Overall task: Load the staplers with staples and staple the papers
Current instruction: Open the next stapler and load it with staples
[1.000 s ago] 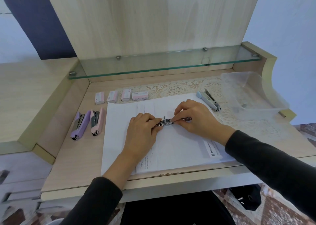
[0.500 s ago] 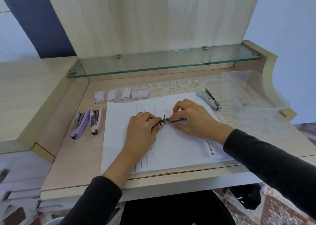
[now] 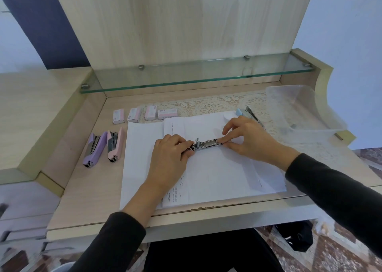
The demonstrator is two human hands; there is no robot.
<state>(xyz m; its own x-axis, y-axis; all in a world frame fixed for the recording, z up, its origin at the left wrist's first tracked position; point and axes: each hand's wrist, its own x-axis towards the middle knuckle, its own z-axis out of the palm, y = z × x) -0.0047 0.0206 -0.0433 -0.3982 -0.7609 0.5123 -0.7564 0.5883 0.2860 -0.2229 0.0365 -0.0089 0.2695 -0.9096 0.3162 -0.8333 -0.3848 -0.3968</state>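
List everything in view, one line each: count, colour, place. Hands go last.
desk: one, pale wood, underneath everything
papers: several overlapping sheets, white, centre of the desk
staple boxes: four, pink and white, in a row at back left
purple stapler: one, purple, left of the papers
pink stapler: one, pink, between the purple stapler and the papers
blue stapler: one, light blue, at the papers' back right corner, partly hidden
silver stapler: one, bare metal, over the papers, held at both ends
lace mat: one, cream, back of desk
plastic tub: one, clear, right end
glass shelf: one, greenish, above the back
left hand: grips the silver stapler's left end
right hand: pinches its right end
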